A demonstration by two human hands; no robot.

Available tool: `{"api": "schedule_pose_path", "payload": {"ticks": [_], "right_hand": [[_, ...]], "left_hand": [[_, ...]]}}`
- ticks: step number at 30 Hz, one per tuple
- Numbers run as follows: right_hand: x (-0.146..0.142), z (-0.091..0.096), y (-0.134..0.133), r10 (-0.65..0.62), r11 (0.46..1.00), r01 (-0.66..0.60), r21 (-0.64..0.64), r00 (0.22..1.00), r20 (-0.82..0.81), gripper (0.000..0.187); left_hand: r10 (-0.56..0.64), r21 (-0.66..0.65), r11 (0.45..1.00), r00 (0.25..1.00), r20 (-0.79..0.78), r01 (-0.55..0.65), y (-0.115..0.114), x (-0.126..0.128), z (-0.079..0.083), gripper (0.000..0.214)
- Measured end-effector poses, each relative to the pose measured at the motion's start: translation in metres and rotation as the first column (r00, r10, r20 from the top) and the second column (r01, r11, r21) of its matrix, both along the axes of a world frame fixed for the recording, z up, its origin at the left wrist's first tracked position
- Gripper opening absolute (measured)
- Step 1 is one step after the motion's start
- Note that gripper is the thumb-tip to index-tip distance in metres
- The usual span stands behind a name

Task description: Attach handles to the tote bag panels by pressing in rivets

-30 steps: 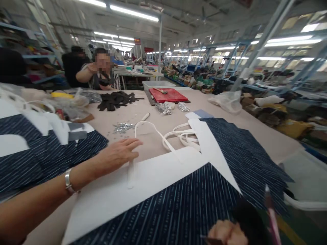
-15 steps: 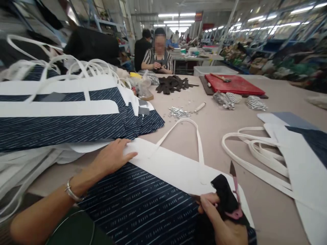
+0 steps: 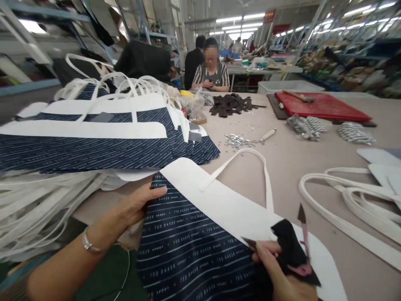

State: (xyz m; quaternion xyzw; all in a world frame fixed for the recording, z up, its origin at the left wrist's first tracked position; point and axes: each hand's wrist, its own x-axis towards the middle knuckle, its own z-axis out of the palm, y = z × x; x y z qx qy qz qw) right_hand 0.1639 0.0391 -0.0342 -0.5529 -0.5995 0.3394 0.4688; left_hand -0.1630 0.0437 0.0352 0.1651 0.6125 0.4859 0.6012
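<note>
A navy striped tote bag (image 3: pixel 188 246) with a white top band and a white handle (image 3: pixel 266 184) lies in front of me at the near table edge. My left hand (image 3: pixel 138 205) grips its left edge, thumb on top. At the bottom right my right hand (image 3: pixel 275 271) pinches the bag's right side and also holds a black cloth (image 3: pixel 290 246) and pink-handled scissors (image 3: pixel 303 234), blades pointing up. A stack of matching bags (image 3: pixel 94 138) lies to the left.
More white bag handles (image 3: pixel 351 196) lie at the right. Farther back on the table (image 3: pixel 297 159) are silver metal pieces (image 3: pixel 238 141), black cut pieces (image 3: pixel 230 104), a red cutting mat (image 3: pixel 322 106) with a hammer, and a seated person (image 3: pixel 211 71) working.
The view has swung left across the table. My left hand slid from the bag's white band to its left edge. My right hand with cloth and scissors has come up onto the bag.
</note>
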Motion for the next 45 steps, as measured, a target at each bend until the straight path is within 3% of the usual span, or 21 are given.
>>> {"api": "schedule_pose_path", "payload": {"ticks": [3, 5, 9, 14, 19, 27, 34, 41, 45], "right_hand": [[-0.009, 0.004, 0.005, 0.016, 0.998, -0.014, -0.065, 0.999, 0.032, 0.03], [-0.019, 0.008, 0.005, 0.022, 0.996, -0.02, -0.092, 1.0, 0.021, 0.03], [-0.031, 0.014, 0.002, 0.009, 0.996, -0.011, -0.089, 1.0, -0.023, 0.027], [-0.026, 0.019, -0.001, -0.035, 0.998, 0.033, -0.05, 0.999, -0.034, 0.027], [-0.024, 0.017, -0.006, -0.003, 0.999, 0.003, -0.052, 1.0, -0.003, 0.022], [-0.029, 0.01, -0.011, 0.014, 0.998, -0.014, -0.064, 1.0, 0.009, 0.02], [-0.025, 0.009, -0.013, 0.04, 0.999, -0.04, -0.009, 0.999, -0.036, 0.02], [-0.03, 0.007, -0.024, 0.118, 0.993, -0.116, 0.03, 0.991, -0.062, 0.018], [-0.034, 0.007, -0.027, 0.117, 0.991, -0.108, 0.082, 0.985, -0.128, 0.02]], "left_hand": [[0.274, -0.175, 0.954, 0.943, 0.187, -0.243, -0.009, 0.034, -0.012, 0.009], [0.374, -0.204, 0.921, 0.901, 0.221, -0.332, -0.009, 0.059, -0.021, 0.01], [0.382, -0.187, 0.918, 0.906, 0.182, -0.349, 0.002, 0.092, -0.03, 0.026], [0.447, -0.187, 0.887, 0.888, 0.112, -0.423, -0.005, 0.102, -0.023, 0.036], [0.42, -0.31, 0.882, 0.89, 0.179, -0.354, -0.015, 0.115, -0.023, 0.033], [0.313, -0.432, 0.876, 0.935, 0.168, -0.216, 0.0, 0.12, -0.033, 0.013], [0.328, -0.429, 0.884, 0.898, 0.293, -0.183, -0.031, 0.111, -0.036, 0.017], [0.181, -0.3, 0.953, 0.863, 0.472, -0.036, -0.059, 0.103, -0.041, 0.029], [0.169, -0.257, 0.965, 0.858, 0.485, -0.045, -0.072, 0.1, -0.044, 0.029]]}}
